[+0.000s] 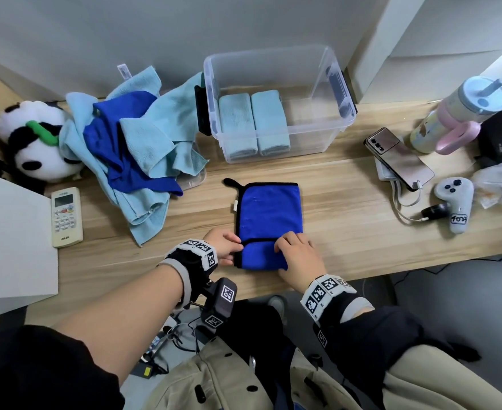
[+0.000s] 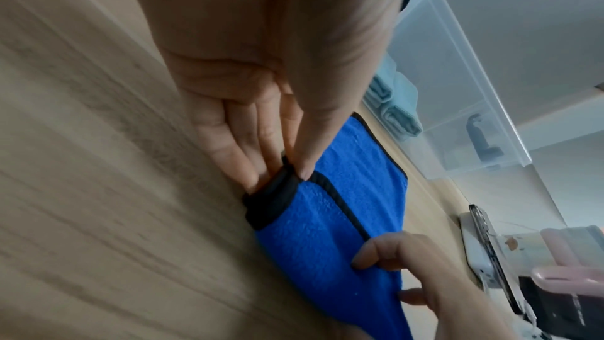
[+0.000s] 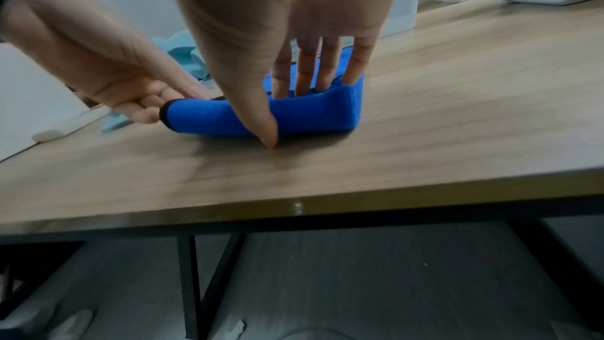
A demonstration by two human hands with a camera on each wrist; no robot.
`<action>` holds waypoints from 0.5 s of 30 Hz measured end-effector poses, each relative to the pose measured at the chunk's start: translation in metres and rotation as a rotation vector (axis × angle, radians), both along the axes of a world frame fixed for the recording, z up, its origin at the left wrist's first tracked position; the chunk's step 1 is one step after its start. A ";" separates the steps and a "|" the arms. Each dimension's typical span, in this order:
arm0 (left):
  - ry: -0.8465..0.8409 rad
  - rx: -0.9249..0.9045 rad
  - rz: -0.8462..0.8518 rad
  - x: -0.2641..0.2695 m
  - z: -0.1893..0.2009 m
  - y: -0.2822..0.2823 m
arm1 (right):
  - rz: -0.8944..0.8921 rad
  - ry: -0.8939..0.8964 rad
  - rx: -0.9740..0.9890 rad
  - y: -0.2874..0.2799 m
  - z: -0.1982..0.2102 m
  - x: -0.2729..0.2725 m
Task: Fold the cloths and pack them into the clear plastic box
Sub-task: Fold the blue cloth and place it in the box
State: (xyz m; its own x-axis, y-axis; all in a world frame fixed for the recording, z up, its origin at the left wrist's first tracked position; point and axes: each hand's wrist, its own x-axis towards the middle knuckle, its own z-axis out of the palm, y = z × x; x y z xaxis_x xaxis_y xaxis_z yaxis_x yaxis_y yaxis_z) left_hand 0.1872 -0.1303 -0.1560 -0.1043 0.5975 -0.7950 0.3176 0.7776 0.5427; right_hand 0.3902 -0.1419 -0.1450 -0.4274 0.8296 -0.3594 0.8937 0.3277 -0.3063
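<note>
A blue cloth (image 1: 269, 211) with black trim lies flat mid-table, its near end turned over into a thick fold. My left hand (image 1: 236, 247) pinches the fold's left trimmed edge between thumb and fingers (image 2: 294, 164). My right hand (image 1: 282, 247) grips the fold's right part, thumb (image 3: 268, 133) at the front and fingers on top of the blue cloth (image 3: 310, 115). Behind it stands the clear plastic box (image 1: 337, 72), holding two folded light-blue cloths (image 1: 238, 125) side by side on its left. A heap of unfolded light-blue and blue cloths (image 1: 131, 137) lies at the back left.
A panda plush (image 1: 34, 143), a remote control (image 1: 66, 216) and a white board (image 1: 13, 232) lie on the left. On the right are a phone (image 1: 397, 158), a white controller (image 1: 456, 202) and a tumbler (image 1: 462, 110). The table's front edge (image 3: 294, 206) is just behind my hands.
</note>
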 end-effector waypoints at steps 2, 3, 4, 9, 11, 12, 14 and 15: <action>0.100 0.125 -0.070 0.000 0.006 0.002 | -0.041 0.028 -0.002 0.003 0.002 -0.001; 0.157 0.216 -0.120 0.001 0.010 0.003 | -0.082 0.053 -0.008 0.006 0.003 -0.001; 0.175 0.309 -0.165 0.002 0.015 0.003 | -0.122 0.080 -0.014 0.009 0.006 -0.001; 0.053 0.374 -0.488 0.010 0.025 0.005 | -0.242 0.223 -0.089 0.026 0.020 -0.002; 0.080 0.334 -0.498 0.009 0.018 0.007 | -0.327 0.292 -0.123 0.032 0.018 0.000; 0.098 0.329 -0.457 0.008 0.014 0.007 | -0.373 0.318 -0.125 0.035 0.016 0.001; 0.150 0.336 -0.387 0.007 0.009 0.007 | -0.469 0.356 -0.129 0.040 0.011 0.006; 0.169 0.339 -0.366 0.008 0.007 0.007 | -0.518 0.380 -0.143 0.042 0.009 0.007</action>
State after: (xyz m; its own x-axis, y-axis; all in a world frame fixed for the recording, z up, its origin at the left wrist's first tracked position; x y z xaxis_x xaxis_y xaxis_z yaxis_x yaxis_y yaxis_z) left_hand 0.1948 -0.1236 -0.1489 0.0493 0.8398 -0.5407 0.6400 0.3891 0.6626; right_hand 0.3977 -0.1002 -0.1363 -0.1048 0.9174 -0.3840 0.7458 -0.1829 -0.6406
